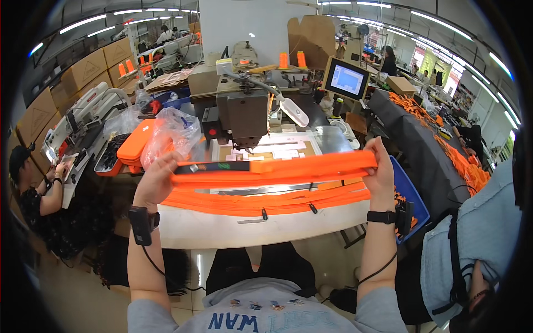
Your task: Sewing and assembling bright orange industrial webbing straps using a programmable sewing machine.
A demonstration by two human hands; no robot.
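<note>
An orange fabric band (311, 165) with a dark patch along its left part is stretched between my hands above the front of the white table (255, 233). My left hand (159, 180) grips its left end, fingers closed; my right hand (379, 169) pinches its right end. Beneath it, more orange bands (283, 202) with small black pulls lie along the table. Just behind is a sewing machine (241, 116) over a white clamp frame (313, 145).
A blue bin (422, 208) stands at my right beside a dark-draped bench (416, 139). At left are orange cases (133, 144), a plastic bag (172, 127) and a seated co-worker (41, 200). A person in light blue (472, 222) is close on my right.
</note>
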